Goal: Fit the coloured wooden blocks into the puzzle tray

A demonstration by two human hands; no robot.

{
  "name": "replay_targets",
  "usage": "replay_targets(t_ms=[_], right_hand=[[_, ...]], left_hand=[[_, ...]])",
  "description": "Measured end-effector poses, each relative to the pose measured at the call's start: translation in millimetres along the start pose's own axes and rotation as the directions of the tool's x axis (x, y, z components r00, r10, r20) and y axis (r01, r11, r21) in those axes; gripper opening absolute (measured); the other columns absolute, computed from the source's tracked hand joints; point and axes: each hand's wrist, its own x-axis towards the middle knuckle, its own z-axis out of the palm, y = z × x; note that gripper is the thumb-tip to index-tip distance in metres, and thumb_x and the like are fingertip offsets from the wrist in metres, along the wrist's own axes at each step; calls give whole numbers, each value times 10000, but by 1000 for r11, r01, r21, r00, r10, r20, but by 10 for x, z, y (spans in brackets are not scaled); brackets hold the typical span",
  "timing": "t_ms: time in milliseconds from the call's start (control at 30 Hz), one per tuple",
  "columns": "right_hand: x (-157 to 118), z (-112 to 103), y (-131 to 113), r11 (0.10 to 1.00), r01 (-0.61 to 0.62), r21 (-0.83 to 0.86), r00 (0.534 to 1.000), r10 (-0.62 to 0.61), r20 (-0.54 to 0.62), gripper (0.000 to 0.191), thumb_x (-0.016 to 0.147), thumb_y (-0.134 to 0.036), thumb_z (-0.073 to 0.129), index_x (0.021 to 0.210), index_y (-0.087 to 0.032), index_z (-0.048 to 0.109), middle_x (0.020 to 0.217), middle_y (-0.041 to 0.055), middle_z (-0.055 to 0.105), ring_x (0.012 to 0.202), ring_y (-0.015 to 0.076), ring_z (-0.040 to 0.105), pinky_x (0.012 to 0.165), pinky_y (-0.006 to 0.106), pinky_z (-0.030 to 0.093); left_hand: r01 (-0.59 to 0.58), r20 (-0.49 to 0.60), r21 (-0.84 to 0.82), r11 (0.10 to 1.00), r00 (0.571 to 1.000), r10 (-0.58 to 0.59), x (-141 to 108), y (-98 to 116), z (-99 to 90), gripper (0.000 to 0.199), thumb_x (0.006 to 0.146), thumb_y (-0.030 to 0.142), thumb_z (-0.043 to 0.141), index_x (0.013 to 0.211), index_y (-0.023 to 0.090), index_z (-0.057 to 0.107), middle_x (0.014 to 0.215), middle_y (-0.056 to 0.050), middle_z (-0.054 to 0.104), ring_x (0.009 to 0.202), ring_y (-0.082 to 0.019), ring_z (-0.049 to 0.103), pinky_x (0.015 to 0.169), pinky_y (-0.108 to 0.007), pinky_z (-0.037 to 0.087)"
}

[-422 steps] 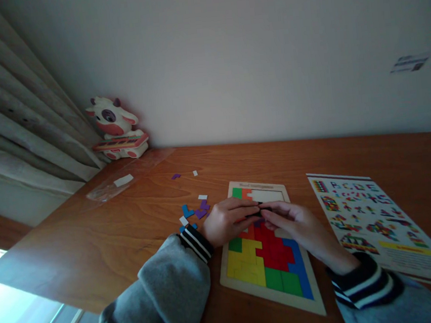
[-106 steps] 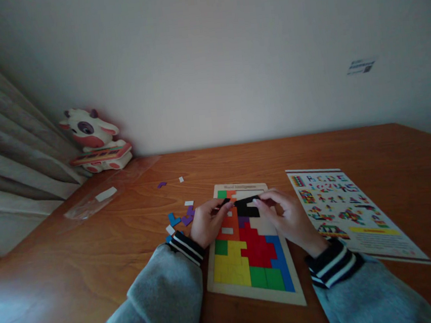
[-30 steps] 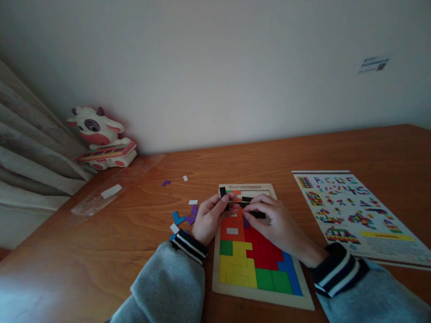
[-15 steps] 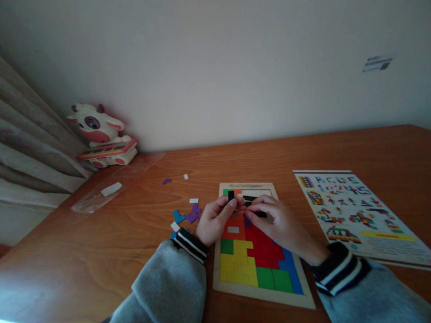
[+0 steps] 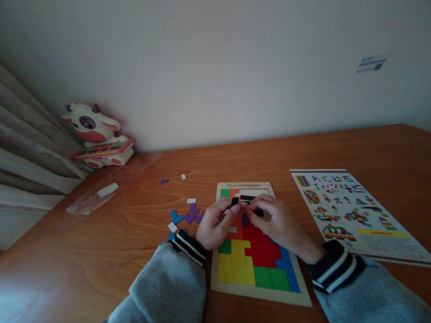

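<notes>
Hands (image 5: 244, 219) shifted nearer; black piece (image 5: 246, 198) over tray's (image 5: 219, 283) far edge.

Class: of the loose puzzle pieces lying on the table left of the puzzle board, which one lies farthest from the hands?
The small white piece near the wall side, just right of the lone purple piece. The blue piece and the other purple pieces lie close to the left hand.
</notes>
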Motion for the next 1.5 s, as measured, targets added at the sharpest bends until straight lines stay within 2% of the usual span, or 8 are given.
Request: replay_targets(t_ms=[533, 700, 967, 1267, 1500], right_hand=[[1, 7, 19, 1000, -30, -9, 999, 29, -31, 116, 872, -238, 627, 817, -232, 730, 837, 33, 679, 821, 199, 648, 748, 345, 504], [7, -23, 23, 999, -30, 25, 1000, 30, -8, 165, 925, -312, 600, 892, -241, 746, 893, 46, 692, 861, 203, 657, 797, 366, 523], [2, -40, 26, 999, -9, 50, 1000, 9, 15, 186, 943, -339, 583, 972, -258, 748, 955, 53, 696, 916, 210, 659, 835, 390, 534], [-5, -35, 68, 998, -17, 57, 1000, 17, 11, 163, 932, -327, 603, 981, -262, 744, 969, 49, 700, 935, 211, 658, 855, 394, 531], [-9, -43, 27, 995, -14, 100, 1000, 15, -7, 165, 940, -344, 593, 1010, -263, 718, 989, 49, 699, 944, 210, 655, 861, 390, 534]], left_hand=[[-29, -23, 26, 999, 999, 29, 9, -27, 5, 338, 981, 418, 552, 1131, 167, 721, 1091, -114, 667, 1066, -236, 619, 981, -357, 495], [-24, -40, -1, 1000, 999, 24, 12, -24, 5, 353, 978, 433, 552, 1143, 168, 718, 1088, -109, 668, 1031, -229, 627, 948, -342, 507], [36, -164, -5, 999, 986, -37, 47, -27, -15, 383, 920, 491, 629, 1069, 160, 753, 963, -90, 685, 889, -201, 629, 834, -294, 515], [93, -132, -196, 976, 984, -120, 61, -7, 24, 435, 849, 528, 704, 1037, 137, 740, 972, -73, 690, 866, -172, 664, 833, -291, 558], [61, -132, -133, 989, 988, -79, 66, 55, 22, 435, 867, 535, 676, 1012, 130, 750, 834, -54, 681, 764, -152, 619, 747, -263, 528]])
